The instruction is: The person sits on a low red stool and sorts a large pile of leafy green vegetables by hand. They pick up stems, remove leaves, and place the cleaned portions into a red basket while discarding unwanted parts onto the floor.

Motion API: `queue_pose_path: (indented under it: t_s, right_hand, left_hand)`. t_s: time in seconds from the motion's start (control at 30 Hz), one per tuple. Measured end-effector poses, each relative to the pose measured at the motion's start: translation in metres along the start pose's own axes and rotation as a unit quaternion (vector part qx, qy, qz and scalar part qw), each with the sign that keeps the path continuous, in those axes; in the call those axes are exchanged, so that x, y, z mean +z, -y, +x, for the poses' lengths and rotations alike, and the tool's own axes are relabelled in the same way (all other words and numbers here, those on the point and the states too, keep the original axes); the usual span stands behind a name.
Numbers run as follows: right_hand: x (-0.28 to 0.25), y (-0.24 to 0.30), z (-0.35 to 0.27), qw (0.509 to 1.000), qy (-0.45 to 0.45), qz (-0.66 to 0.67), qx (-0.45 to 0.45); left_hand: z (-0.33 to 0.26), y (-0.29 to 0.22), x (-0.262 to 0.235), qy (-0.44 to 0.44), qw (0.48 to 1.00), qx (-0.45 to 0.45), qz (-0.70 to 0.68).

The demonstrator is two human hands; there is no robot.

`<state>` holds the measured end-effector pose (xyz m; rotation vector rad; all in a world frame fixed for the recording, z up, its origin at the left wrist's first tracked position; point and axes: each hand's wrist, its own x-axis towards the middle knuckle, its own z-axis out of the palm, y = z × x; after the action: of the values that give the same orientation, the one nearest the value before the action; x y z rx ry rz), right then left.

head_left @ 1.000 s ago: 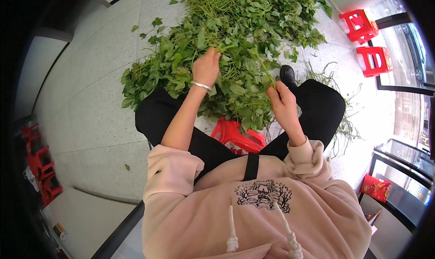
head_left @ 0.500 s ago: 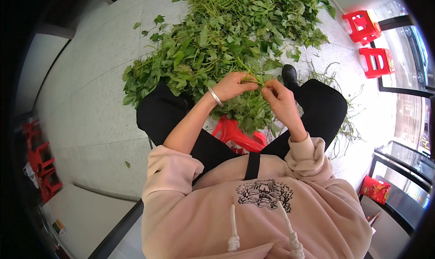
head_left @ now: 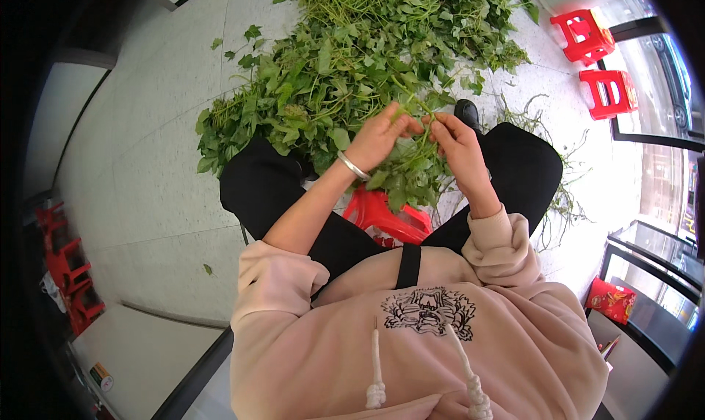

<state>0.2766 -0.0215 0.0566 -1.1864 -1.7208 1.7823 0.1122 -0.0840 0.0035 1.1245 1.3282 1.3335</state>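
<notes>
My left hand, with a silver bangle at its wrist, is closed round leafy green stems. Close beside it, my right hand pinches a green stem between thumb and fingers. The leaves of this bunch hang down between my knees, over a red plastic stool. Just beyond both hands spreads a large heap of leafy green vines on the floor. My fingers and the leaves partly hide where the stems are gripped.
Thin stripped stems lie scattered on the pale tiled floor at my right. Two red stools stand at the far right near the glass front. More red stools are at the left. A red packet sits at the lower right.
My left hand has tilted, its fingers now pointing further up and away. My right hand has shifted slightly right, so the gap between the hands looks a little wider. Both still hold stems.
</notes>
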Motion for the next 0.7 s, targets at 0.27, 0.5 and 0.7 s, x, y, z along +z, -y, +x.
queue_pose_path:
  t_s: [0.27, 0.5, 0.7]
  right_hand:
    - [0.013, -0.017, 0.011, 0.989, -0.104, -0.055, -0.089]
    - [0.019, -0.029, 0.006, 0.991, -0.087, -0.093, -0.038]
    - [0.018, -0.024, 0.006, 0.985, -0.132, -0.101, -0.048]
  left_hand:
    - [0.007, 0.017, 0.000, 0.040, 0.989, -0.113, -0.084]
    - [0.005, 0.023, -0.002, 0.089, 0.988, -0.113, -0.056]
    - [0.004, 0.027, 0.013, 0.038, 0.994, -0.093, -0.033]
